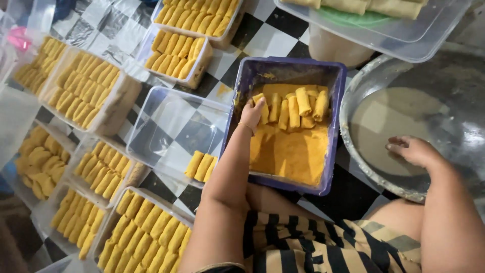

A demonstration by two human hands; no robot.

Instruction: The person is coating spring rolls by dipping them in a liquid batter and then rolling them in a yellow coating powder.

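The left hand [251, 114] pinches a crumbed roll [261, 102] in the purple tub [289, 67] of breadcrumbs for coating, while the right hand [411, 150], loosely open and empty, rests in the batter basin [353, 146].

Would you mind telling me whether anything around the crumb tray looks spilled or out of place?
Only small things. A smear of orange crumbs lies on the checkered floor just outside the purple tray, and more crumbs cling to its inner wall. The left hand holds a roll in the tray; the right hand rests in the batter bowl.
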